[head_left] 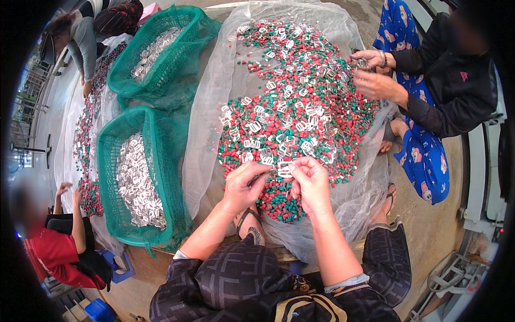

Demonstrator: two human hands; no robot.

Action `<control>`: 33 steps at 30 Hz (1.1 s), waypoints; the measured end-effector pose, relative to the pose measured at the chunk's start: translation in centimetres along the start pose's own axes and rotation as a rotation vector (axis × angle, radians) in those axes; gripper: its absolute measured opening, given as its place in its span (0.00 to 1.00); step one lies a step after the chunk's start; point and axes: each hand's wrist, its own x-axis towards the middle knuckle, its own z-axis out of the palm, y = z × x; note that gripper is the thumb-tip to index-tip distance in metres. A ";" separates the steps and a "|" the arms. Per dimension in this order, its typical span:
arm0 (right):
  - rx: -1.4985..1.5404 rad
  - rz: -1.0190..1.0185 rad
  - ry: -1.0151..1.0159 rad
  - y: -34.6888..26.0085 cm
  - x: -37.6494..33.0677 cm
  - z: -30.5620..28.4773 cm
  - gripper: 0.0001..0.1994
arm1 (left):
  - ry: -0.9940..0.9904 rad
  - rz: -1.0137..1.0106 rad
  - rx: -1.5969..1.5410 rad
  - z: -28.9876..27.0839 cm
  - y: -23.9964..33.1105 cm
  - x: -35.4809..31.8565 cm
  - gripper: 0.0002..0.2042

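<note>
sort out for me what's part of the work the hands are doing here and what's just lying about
In the work:
- left hand and right hand, both on a white buckle
- heap of red and green beads mixed with white buckles
- clear mesh sheet under the heap
- near green basket of sorted buckles

Lying about:
- far green basket
- blue stool
- metal frame

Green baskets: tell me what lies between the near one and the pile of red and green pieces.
In the head view, bare translucent mesh sheet lies between the near basket and the pile.
</note>
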 end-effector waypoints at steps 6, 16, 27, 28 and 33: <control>-0.080 -0.062 0.036 0.6 0.1 0.0 0.05 | -0.138 -0.051 0.020 -0.6 0.7 0.4 0.10; 0.129 0.125 0.061 1.1 0.1 -0.7 0.04 | -0.297 0.080 0.096 -1.2 1.5 1.2 0.11; -0.306 0.013 0.011 -0.5 0.4 -1.2 0.03 | -0.221 -0.051 0.134 -0.9 1.1 0.7 0.10; -0.171 0.078 -0.014 -0.6 0.4 -1.3 0.04 | -0.209 -0.099 0.078 -1.0 1.0 0.7 0.10; 0.347 0.388 -0.076 1.8 1.0 -3.2 0.10 | -0.197 -0.371 -0.308 -1.2 0.0 0.4 0.08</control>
